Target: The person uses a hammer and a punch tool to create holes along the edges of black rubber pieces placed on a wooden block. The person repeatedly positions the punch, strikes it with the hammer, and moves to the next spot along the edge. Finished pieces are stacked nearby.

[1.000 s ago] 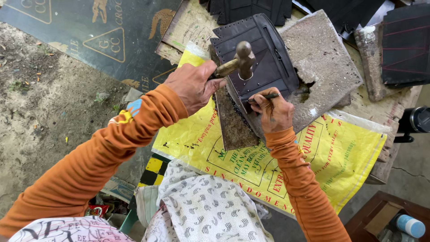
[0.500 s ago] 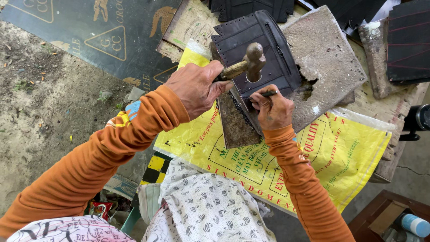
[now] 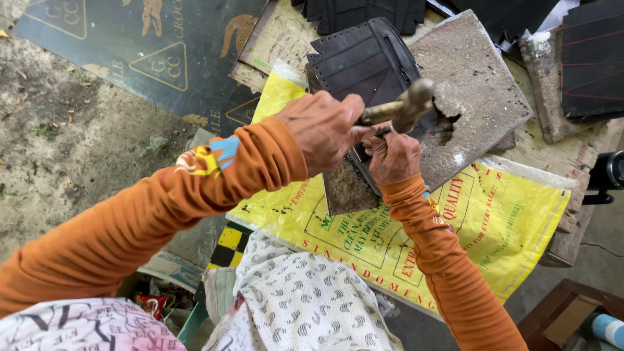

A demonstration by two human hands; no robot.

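A yellow printed sack lies spread near the right, and a dark green sheet with triangular marks covers the far-left floor. The left hand, fingers clamped on the hammer, has swung it further right over the stone slab since half a second ago. The right hand pinches a small punch on the dark leather piece, on a rough cluttered table above dirt ground.

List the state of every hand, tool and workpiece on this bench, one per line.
Left hand: closed on the hammer's handle.
Hammer: raised, head just above the right hand.
Right hand: pinching a thin punch tool against the leather.
Dark leather piece: flat, stitched, lying on the stone.
Stone slab: chipped at its edge.
Yellow sack: spread flat under the work.
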